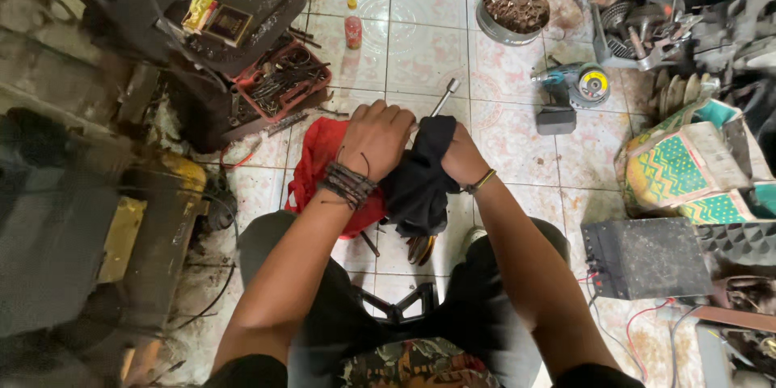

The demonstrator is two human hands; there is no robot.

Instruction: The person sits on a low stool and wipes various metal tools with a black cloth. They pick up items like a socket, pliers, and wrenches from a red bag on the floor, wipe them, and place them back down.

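Holding a black cloth (420,174) over the tiled floor (420,40), above the knees: left hand (373,139) clenching around its top beside a metal wrench (444,98), right hand (453,153) wrapped inside it, fingers hidden. Lying beneath: a red cloth (319,166).

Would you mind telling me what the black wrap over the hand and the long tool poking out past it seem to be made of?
The black wrap looks like soft matte cloth: it folds and drapes over the right hand. The long tool looks like bright polished metal, probably steel: it glints silver and ends in a socket-like head. The left hand grips beside it.
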